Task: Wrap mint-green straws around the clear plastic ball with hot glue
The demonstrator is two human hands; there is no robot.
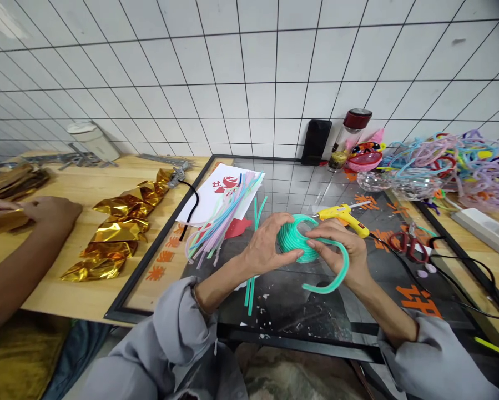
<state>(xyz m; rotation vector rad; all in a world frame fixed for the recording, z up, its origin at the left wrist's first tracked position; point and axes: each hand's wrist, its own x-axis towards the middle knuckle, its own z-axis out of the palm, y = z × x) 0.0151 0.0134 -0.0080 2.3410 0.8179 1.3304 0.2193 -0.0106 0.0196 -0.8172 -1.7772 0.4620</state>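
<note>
Above the dark glass panel, my left hand (270,241) grips the side of a round, hollow coil of green pipe cleaner (296,240), thumb below and fingers on top. At the coil's right edge, my right hand (343,247) pinches the loose pipe cleaner (344,272), whose free end curls down and back to the left. A yellow hot glue gun (346,216) lies just behind my right hand. Left of the coil, straight green pipe cleaners (250,294) lie on the panel, partly behind my left forearm. Pastel pipe cleaners (218,225) are fanned beside them on white paper (207,191).
Red-handled scissors (409,247) and black cables lie at right, near a white power strip (482,228). A phone (316,141), a glass bottle (349,139) and tangled pipe cleaners (453,166) line the back. At left, a co-worker's hands (51,211) are near gold foil (116,233).
</note>
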